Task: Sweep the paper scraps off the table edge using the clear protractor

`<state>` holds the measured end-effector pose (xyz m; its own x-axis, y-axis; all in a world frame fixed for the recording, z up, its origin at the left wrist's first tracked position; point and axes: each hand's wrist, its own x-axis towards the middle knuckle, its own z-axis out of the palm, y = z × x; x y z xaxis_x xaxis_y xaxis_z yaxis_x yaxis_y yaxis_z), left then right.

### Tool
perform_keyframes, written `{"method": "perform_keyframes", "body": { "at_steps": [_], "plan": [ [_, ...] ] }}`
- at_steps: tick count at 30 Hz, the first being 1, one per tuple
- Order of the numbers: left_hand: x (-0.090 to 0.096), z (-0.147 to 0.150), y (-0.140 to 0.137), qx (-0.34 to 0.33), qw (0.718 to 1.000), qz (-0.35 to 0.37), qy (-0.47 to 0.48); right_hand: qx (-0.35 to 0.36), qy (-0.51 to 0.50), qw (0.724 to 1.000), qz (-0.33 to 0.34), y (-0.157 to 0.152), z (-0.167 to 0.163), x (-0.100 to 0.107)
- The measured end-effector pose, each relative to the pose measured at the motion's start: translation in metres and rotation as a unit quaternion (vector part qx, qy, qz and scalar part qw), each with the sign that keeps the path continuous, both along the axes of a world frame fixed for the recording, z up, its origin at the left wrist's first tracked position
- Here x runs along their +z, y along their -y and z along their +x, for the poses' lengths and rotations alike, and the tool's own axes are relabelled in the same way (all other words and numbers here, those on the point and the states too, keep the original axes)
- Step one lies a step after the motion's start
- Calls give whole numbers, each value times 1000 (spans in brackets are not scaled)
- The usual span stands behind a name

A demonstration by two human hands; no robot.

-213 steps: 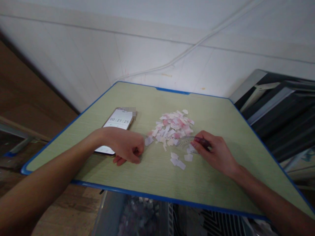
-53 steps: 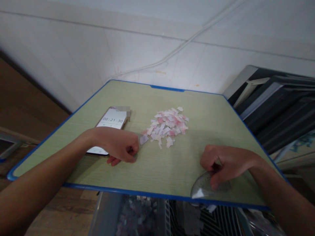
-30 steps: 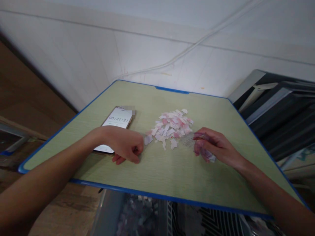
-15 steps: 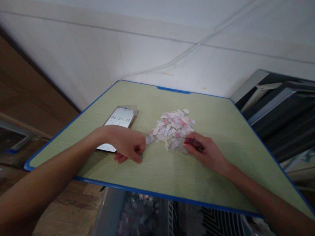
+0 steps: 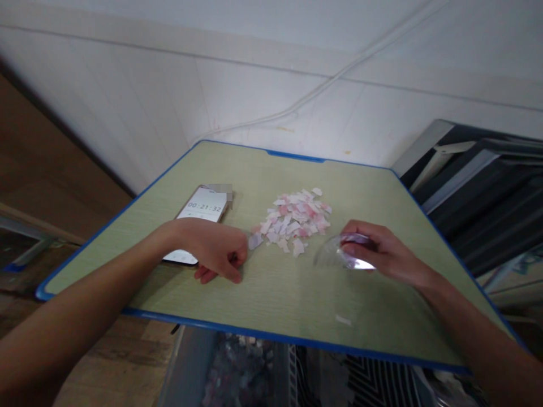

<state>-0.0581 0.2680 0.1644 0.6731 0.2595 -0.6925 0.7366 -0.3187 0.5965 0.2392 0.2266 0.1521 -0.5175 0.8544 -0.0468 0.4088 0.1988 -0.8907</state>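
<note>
My left hand (image 5: 218,249) rests on the table with its fingers curled in, and nothing shows in it. Its knuckles are beside a loose pale scrap (image 5: 255,241), and its wrist covers part of a phone (image 5: 206,203) showing a timer. Right of centre, my right hand (image 5: 377,249) grips a clear half-round plastic protractor (image 5: 331,253), tilted and shining with glare. A heap of small white and pink paper scraps (image 5: 297,217) lies between the hands, to the left of the protractor.
The pale green table (image 5: 237,305) has a blue rim and stands against a white wall (image 5: 148,96). One small blurred scrap (image 5: 343,320) shows near its front edge. Below that edge is a grey bin (image 5: 190,362) of scraps. Dark folded boards (image 5: 475,175) lean at the right.
My right hand has moved right with the protractor, away from the paper heap, and tilted it. A small scrap now shows near the front edge. My left hand stays put.
</note>
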Motion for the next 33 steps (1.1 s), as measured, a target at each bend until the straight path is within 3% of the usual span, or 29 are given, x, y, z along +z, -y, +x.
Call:
{"method": "perform_keyframes", "body": {
  "at_steps": [3, 8, 12, 17, 24, 33],
  "plan": [
    [2, 1, 0, 1, 1000, 1, -13, -72, -44, 994, 68, 1, -22, -19],
    [3, 3, 1, -1, 1000, 5, -28, -75, 4, 992, 101, 4, -39, -28],
    [3, 3, 0, 3, 999, 0, -32, -61, -26, 995, 76, 5, -35, -21],
    [2, 3, 0, -2, 1000, 4, -28, -93, -71, 990, 81, 3, -33, -23],
    [3, 3, 0, -7, 999, 11, -30, -4, 6, 998, 70, 4, -25, -19],
    [3, 4, 0, -8, 1000, 5, -28, -71, -34, 992, 94, 3, -31, -28]
  ]
}}
